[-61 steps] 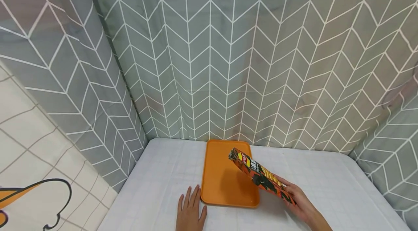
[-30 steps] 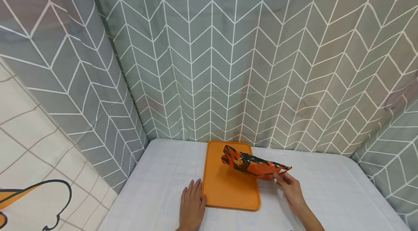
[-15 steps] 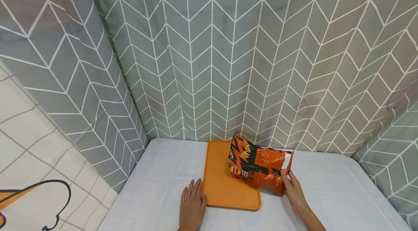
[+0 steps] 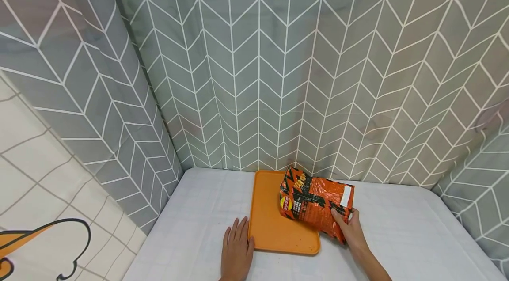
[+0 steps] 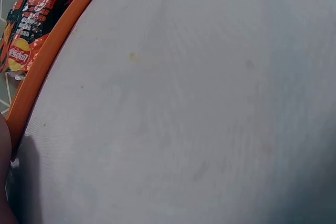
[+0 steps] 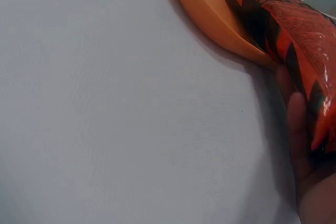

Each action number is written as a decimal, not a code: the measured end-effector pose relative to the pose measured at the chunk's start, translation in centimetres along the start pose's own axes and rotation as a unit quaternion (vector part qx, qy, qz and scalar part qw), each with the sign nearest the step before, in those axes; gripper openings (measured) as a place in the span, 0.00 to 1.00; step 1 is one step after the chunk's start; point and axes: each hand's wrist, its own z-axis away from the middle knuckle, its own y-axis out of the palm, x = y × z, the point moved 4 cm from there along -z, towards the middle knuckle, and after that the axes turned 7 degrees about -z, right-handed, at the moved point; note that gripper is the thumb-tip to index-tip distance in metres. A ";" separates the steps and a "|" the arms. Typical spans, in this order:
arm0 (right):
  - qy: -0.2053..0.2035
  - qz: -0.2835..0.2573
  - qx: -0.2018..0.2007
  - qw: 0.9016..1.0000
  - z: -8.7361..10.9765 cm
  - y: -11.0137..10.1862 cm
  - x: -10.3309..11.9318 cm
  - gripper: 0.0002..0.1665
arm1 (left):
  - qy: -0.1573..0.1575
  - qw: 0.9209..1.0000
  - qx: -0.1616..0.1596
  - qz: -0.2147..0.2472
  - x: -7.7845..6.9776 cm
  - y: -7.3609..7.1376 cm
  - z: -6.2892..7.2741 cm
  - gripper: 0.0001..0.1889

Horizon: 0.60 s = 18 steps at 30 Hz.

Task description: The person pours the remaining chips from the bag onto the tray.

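An orange and black chip bag (image 4: 318, 201) with a round yellow logo and a white patch lies tilted over the right part of an orange tray (image 4: 266, 228). My right hand (image 4: 351, 230) grips the bag's near right end, thumb on top and the other fingers mostly hidden beneath. In the right wrist view the bag (image 6: 299, 35) overhangs the tray's rim (image 6: 220, 35), with fingers under its side. My left hand (image 4: 237, 250) rests flat on the table, fingers straight, at the tray's lower left edge. The left wrist view catches the tray's rim (image 5: 47, 51) and the bag (image 5: 34, 19) beyond.
A white cloth (image 4: 191, 223) covers the table. Grey curtains (image 4: 246, 73) with white chevron lines stand at the back and sides. A few small crumbs lie near the tray's lower right corner. A white gridded cloth with a cartoon print (image 4: 47, 245) hangs at left.
The bag, first held end-forward on its side, has been turned by my right hand so its broad printed face shows, and lowered toward the tray. My left hand stays by the tray's edge.
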 end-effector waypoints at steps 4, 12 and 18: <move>-0.005 -0.037 -0.005 0.999 0.0 -0.2 -0.1 0.45 | 0.003 1.000 -0.004 0.002 0.0 0.1 0.0 0.28; -0.027 -0.042 -0.003 0.999 0.4 -0.3 0.2 0.40 | 0.003 1.000 -0.001 0.009 -0.1 0.1 -0.1 0.29; 0.015 -0.114 0.016 0.993 0.6 -0.3 0.8 0.38 | 0.008 1.000 -0.005 0.017 0.1 0.1 -0.1 0.28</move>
